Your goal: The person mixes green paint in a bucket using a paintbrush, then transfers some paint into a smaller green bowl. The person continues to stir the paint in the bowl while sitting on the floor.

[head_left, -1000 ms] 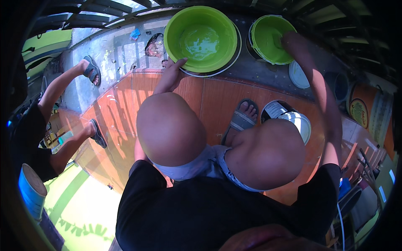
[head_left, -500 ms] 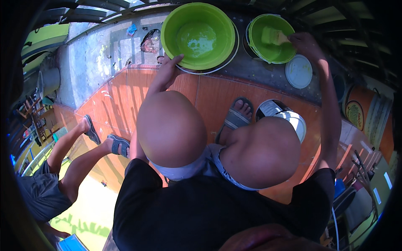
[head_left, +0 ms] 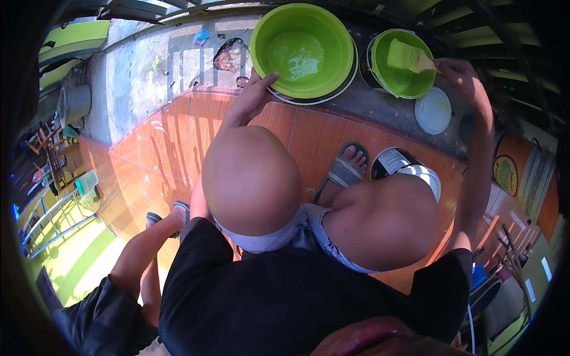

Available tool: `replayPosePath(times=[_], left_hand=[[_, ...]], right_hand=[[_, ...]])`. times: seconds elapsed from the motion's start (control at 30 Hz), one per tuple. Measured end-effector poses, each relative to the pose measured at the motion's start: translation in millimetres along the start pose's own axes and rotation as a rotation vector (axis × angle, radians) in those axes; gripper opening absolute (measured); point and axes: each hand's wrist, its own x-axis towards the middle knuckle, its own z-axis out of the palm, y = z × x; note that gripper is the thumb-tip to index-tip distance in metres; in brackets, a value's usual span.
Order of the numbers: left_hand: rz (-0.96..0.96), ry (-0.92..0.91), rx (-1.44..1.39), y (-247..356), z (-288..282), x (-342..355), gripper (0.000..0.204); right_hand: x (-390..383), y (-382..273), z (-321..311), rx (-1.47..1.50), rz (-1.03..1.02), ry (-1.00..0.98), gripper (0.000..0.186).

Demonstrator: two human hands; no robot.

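In the head view, I watched remotely as the left hand (head_left: pixel 254 97) curled round the near rim of the basin (head_left: pixel 339 50), apparently steadying it, while the right hand (head_left: pixel 460 77), arm stretched forward, had its fingers closed on the handle of the brush (head_left: pixel 409 58), bristles across the mouth of the bucket (head_left: pixel 385 77).

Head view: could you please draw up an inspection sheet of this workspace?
Surface: grey, spattered ground beside an orange floor.
Job's things: green basin; green bucket to its right; brush coated bright green, over the bucket.
Clutter: white lid beside the bucket; black-and-white container on the orange floor; blue scrap.
Hands: left hand at the basin's edge, fingers partly hidden; right hand holds the brush.
Cables: thin white line, lower right; cable or tube, cannot tell.
Surroundings: another person's legs, lower left; dark slats along the top.
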Motion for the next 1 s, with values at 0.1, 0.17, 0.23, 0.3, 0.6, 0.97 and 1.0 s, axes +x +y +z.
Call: replayPosePath(times=[0.1,0.17,0.23,0.3,0.6,0.97,1.0], left_hand=[[-0.001,-0.032,-0.015,-1,-3,1,0.061],[-0.003,-0.028,-0.009,-1,-5,2,0.062],[-0.038,-0.012,-0.009,0,-5,3,0.062],[-0.045,-0.011,-0.011,0,-6,4,0.062],[0.005,-0.052,-0.056,-5,-16,3,0.065],[-0.047,-0.044,0.026,0,-9,4,0.08],[-0.049,-0.042,0.025,0,-10,5,0.079]], right_hand=[[-3,-34,0,0.109,-0.035,-0.072,0.038],[0,-51,14,0.221,-0.101,-0.13,0.038],[16,-63,37,0.097,-0.167,-0.148,0.039],[32,-69,64,0.001,-0.379,-0.134,0.039],[58,-62,103,-0.177,-0.256,-0.058,0.036],[41,-67,66,-0.314,-0.183,-0.12,0.039],[38,-70,65,-0.301,-0.175,-0.129,0.04]])
